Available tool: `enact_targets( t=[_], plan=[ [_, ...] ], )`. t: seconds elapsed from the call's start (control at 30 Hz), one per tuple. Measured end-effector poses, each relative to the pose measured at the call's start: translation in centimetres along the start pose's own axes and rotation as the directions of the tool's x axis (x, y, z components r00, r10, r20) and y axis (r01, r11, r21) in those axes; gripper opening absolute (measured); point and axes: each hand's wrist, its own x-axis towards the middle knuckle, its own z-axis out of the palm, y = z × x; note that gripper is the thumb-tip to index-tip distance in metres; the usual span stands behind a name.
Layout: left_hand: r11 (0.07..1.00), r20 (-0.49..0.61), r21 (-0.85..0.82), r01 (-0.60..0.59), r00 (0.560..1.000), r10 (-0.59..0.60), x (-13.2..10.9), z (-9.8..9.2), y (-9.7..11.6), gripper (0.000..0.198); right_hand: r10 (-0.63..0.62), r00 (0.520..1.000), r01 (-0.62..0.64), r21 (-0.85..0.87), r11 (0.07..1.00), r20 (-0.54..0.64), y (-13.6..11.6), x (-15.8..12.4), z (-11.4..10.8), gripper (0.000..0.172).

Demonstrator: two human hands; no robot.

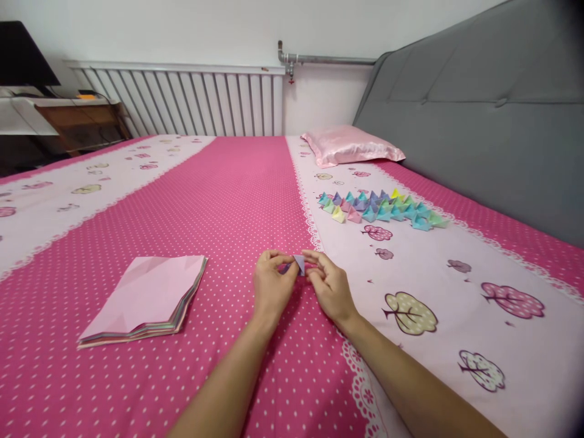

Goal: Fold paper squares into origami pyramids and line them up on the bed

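Note:
A small folded piece of purple paper (299, 264) is between my hands, above the pink dotted bedspread (219, 213). My left hand (274, 280) pinches its left part between thumb and fingers. Close against its right edge are the bent fingertips of my right hand (329, 281), fingers and thumb drawn toward each other around that edge. To the left lies a stack of square coloured paper (150, 292), pink sheet on top. Several small folded paper boats (383, 212) in blue, green, purple, pink and yellow stand in rows at the right, beyond my hands.
A pink pillow (351, 146) lies at the far right of the bed, beside the grey headboard (479, 115). Along the back wall are a white radiator (182, 100) and a pipe (333, 59). A dark monitor (25, 55) stands on a desk at far left.

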Motion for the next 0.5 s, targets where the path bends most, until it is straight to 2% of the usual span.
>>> enact_targets(
  t=[0.07,0.17,0.23,0.33,0.5],
  plan=[
    [0.968,0.016,-0.188,0.166,0.986,-0.166,0.15,-0.03,-0.09,0.013,0.006,0.999,-0.006,0.005,1.000,0.032,0.06,0.05,0.16,0.040],
    [0.818,0.083,-0.468,0.335,0.938,-0.337,0.22,-0.15,0.17,0.015,-0.002,0.995,0.002,0.005,1.000,0.096,-0.16,-0.04,0.27,0.050],
    [0.751,0.101,-0.543,0.376,0.917,-0.386,0.24,-0.25,0.46,0.014,-0.014,0.993,0.015,-0.009,1.000,0.118,-0.30,-0.15,0.28,0.053],
    [0.698,0.139,-0.580,0.421,0.895,-0.424,0.33,-0.31,0.71,0.014,-0.021,0.994,0.025,-0.036,0.999,0.110,-0.26,-0.24,0.28,0.052],
    [0.618,0.236,-0.626,0.476,0.871,-0.432,0.49,-0.24,0.41,0.016,-0.036,0.996,0.039,-0.036,0.999,0.080,-0.17,-0.17,0.31,0.052]
  ],
)
